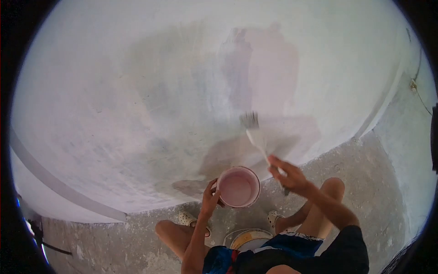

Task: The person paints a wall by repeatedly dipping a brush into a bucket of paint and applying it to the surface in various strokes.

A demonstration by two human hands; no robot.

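My left hand [210, 199] grips the left side of a small pink paint bucket [238, 187], fingers wrapped round its wall. Pale pink paint covers the inside. To the right and higher up, my right hand [288, 175] is closed round the handle of a white paintbrush [257, 138]. Its dark bristles point up and left, close to the wall [159, 91]. A damp-looking pinkish patch [273, 68] shows on the wall above the brush, with greyer patches to its left.
Below me stands a larger bucket [248, 237] with a wire handle, between my feet in pale clogs [187, 219]. The concrete floor [137, 242] is spotted with paint. At the right, a side wall meets the painted wall, and a cord hangs from a small fitting [413, 85].
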